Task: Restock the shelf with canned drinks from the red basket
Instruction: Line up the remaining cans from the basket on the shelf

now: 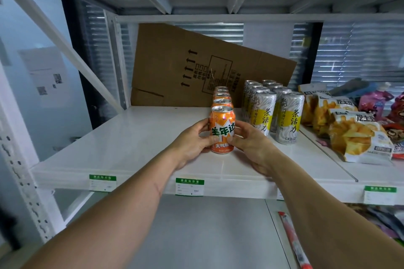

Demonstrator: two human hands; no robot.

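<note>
On the white shelf (131, 137), upright orange can (222, 131), green-white label, left hand (192, 142) and right hand (251, 144) grip curled round it

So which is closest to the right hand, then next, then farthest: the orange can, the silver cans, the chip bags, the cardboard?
From the right hand:
1. Orange can, held.
2. Silver cans, just right.
3. Chip bags, farther right.
4. Cardboard, at the back.

A short orange aluminium drink can (222, 130) with green-and-white lettering stands upright near the front of a white metal shelf (122, 144), heading a single-file row of matching orange cans (222, 96) that runs back toward the shelf's rear.
</note>
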